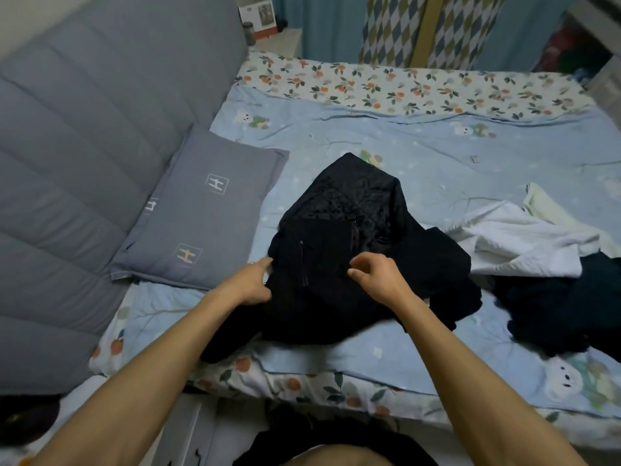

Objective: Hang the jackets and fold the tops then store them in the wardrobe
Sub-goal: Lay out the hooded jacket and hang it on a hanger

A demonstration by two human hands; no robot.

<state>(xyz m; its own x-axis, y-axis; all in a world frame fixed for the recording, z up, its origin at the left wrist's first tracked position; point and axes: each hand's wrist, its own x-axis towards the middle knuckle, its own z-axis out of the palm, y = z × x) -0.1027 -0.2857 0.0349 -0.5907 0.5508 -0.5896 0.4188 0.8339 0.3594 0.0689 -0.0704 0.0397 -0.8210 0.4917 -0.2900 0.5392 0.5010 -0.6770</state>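
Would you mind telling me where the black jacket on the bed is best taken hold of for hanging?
Probably at the shoulders, one per hand, coming from the near edge. The black jacket lies crumpled, collar end apparently towards the person, where the left hand and right hand already meet it. Its exact shoulder seams are hard to make out.

Count on the bed
2 hands: left hand [250,280], right hand [376,277]. 1 black jacket [353,230], 1 white top [524,243], 1 dark garment [554,314], 1 pillow [205,210], 1 bed [437,139].
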